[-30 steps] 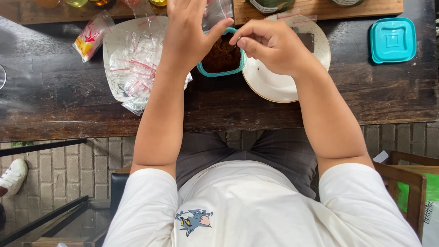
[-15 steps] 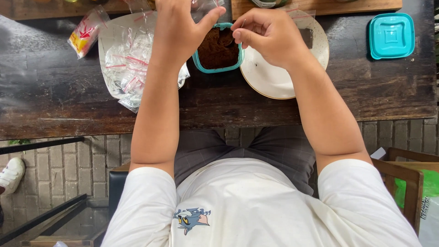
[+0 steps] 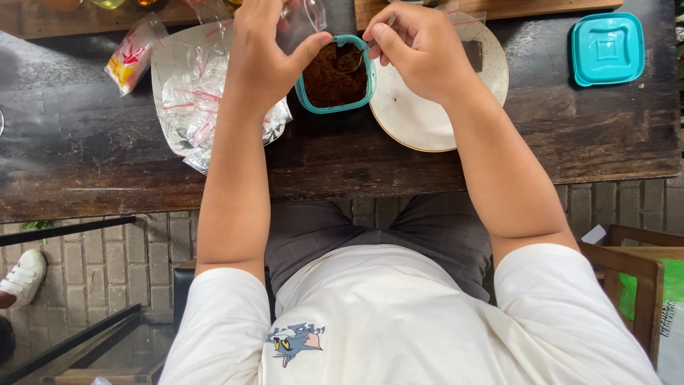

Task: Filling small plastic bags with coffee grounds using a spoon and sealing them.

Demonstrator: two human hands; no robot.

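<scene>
A: What is the left hand [image 3: 267, 60] doing?

B: It is closed around a small clear bag [image 3: 303, 21], pinching it just above the tub [image 3: 335, 75], thumb stretched toward the tub's rim.

A: And the right hand [image 3: 420, 50]?

B: Its fingers are curled shut on a spoon [image 3: 360, 57]. The spoon's bowl sits over the brown powder in the tub, near the far right corner.

A: Where does the tub stand?

B: On the dark wooden table [image 3: 107, 164], at its middle, between the two hands. It is teal, square with rounded corners, and nearly full. Its right edge touches or overlaps a white plate [image 3: 427, 121]; I cannot tell which.

A: What else lies around?

B: A heap of empty clear bags [image 3: 199, 100] with red strips lies left of the tub, under the left forearm. Farther left is a small packet [image 3: 132, 53] in red and yellow. The teal lid [image 3: 607, 48] rests well apart on the right. A wooden board [image 3: 499, 8] runs along the far edge behind the plate.
</scene>
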